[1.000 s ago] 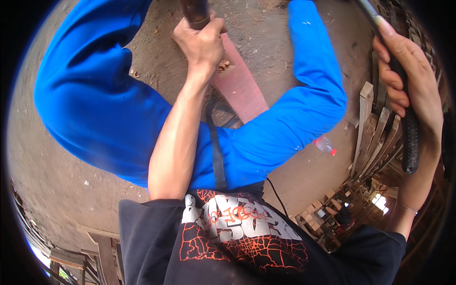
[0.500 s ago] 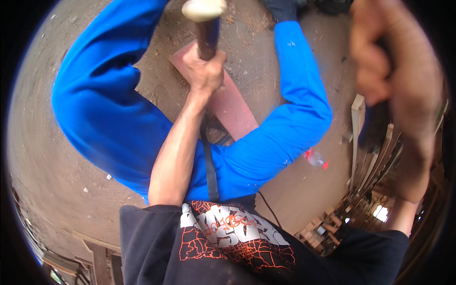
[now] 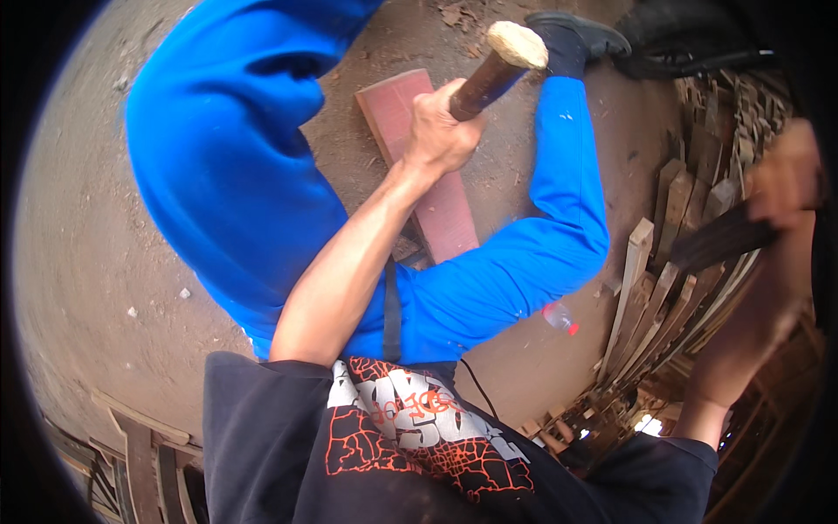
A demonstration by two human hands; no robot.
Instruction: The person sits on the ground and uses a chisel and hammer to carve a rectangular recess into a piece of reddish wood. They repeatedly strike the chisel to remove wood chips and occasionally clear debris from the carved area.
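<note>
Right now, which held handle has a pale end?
The brown handle in the left hand; the black handle in the right hand shows no pale end.

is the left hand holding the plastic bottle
No, the left hand grips a brown handle and the bottle lies on the ground.

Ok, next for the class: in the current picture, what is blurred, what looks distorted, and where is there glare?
Head view: the right hand and its dark handle are smeared, probably by motion; the left hand and its brown handle look crisper. Same head view: stacked boards bow toward the rim, and a bright patch at lower right is washed out.
</note>
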